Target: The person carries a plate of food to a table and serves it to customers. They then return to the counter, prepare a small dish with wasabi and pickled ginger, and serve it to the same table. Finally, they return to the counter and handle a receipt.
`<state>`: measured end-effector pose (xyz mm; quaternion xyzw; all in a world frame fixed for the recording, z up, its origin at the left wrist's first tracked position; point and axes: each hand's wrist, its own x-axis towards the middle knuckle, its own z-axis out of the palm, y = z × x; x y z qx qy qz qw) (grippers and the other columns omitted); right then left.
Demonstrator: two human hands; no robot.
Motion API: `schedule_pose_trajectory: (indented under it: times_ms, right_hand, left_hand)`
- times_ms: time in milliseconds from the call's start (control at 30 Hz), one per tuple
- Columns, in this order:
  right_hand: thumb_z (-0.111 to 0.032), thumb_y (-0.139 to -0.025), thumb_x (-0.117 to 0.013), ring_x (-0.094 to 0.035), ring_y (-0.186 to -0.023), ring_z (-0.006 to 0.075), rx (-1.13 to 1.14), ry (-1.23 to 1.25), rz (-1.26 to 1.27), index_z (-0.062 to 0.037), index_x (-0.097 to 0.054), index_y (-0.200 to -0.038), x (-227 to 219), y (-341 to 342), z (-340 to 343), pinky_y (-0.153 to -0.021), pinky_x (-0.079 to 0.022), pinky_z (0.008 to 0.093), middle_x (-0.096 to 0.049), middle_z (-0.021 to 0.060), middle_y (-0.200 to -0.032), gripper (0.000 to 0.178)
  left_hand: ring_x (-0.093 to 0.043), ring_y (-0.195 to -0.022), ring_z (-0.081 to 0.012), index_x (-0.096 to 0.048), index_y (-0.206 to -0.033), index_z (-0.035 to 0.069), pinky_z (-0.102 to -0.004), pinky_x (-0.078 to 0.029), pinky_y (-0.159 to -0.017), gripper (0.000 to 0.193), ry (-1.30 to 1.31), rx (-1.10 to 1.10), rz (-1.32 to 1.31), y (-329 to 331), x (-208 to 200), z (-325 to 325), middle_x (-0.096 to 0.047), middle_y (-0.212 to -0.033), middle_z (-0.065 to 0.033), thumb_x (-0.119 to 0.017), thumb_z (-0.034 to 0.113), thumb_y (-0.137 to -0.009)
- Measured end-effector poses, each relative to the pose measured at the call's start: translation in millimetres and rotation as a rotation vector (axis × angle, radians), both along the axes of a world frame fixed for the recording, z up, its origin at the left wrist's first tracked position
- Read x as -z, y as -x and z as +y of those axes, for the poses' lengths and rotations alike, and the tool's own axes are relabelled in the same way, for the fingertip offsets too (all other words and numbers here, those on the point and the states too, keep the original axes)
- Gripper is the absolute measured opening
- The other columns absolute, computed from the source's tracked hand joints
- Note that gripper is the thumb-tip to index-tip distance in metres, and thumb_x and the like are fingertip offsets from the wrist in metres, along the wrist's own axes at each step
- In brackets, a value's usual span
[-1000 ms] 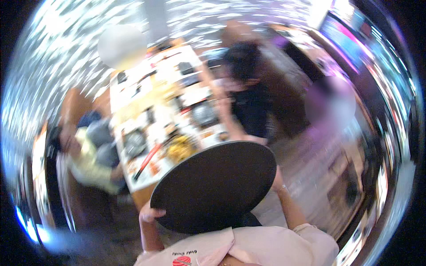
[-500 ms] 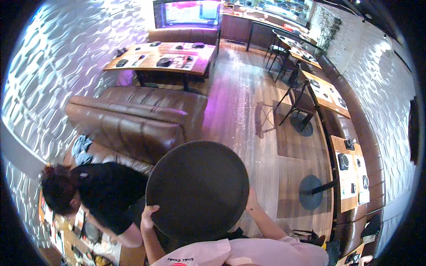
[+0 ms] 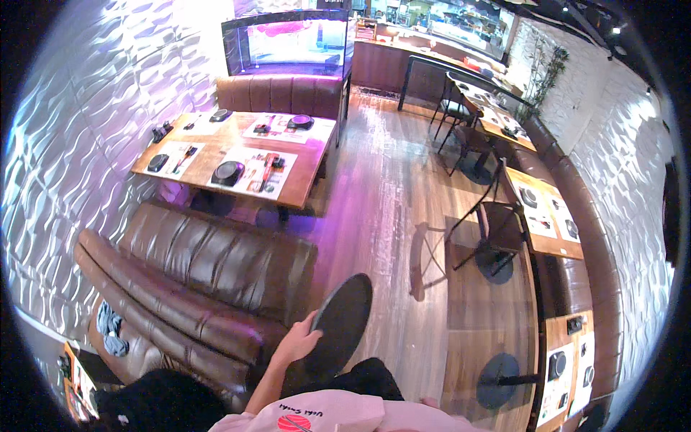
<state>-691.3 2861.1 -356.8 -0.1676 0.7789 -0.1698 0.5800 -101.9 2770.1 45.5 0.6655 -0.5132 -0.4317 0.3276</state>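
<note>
My left hand [image 3: 297, 340] grips the rim of a round black serving tray [image 3: 341, 325], thumb on its face. The tray is tilted steeply on edge, low over the aisle in front of my legs. At the lower edge, beside my pale shirt, a small skin-toned patch may be part of my right hand [image 3: 430, 405]; its fingers cannot be made out, and it is apart from the tray. The brown leather booth bench [image 3: 216, 245] is just left of the tray.
A person in black [image 3: 162, 403] bends at the lower left. Ahead left stands a wooden table [image 3: 209, 144] set with dark plates and paper mats. Chairs [image 3: 497, 223] and set tables [image 3: 547, 216] line the right side of the wooden aisle [image 3: 389, 209]. A counter [image 3: 381, 61] stands far ahead.
The tray has gone from lying broad in both hands to tilted on edge in my left hand alone. My right hand has let go. The view has moved forward along the aisle.
</note>
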Motion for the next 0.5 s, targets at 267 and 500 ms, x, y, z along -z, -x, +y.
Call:
schedule_pose_trajectory:
  times_ms: [267, 500]
  right_hand:
    - [-0.018, -0.085, -0.056, -0.056, -0.051, 0.0160, 0.107, 0.004, 0.095, -0.0069, -0.067, -0.081, -20, -69, -271, -0.048, -0.044, 0.0322, -0.061, 0.0053, -0.062, 0.016]
    - [-0.016, -0.081, -0.067, -0.057, -0.051, 0.0131, -0.257, 0.488, 0.317, -0.0054, -0.067, -0.084, -45, -179, -787, -0.046, -0.045, 0.0277, -0.063, 0.0050, -0.065, 0.011]
  left_hand:
    - [-0.062, -0.096, -0.0499, -0.050, -0.134, 0.004, -0.0535, -0.047, -0.084, 0.049, -0.084, 0.118, -0.237, -12, 33, -319, -0.065, -0.096, -0.0331, -0.046, 0.041, -0.102]
    - [-0.066, -0.094, -0.0463, -0.051, -0.131, 0.005, -0.0495, -0.050, -0.080, 0.041, -0.007, -0.088, -0.327, -65, -25, -566, -0.065, -0.094, -0.0317, -0.052, 0.032, -0.101]
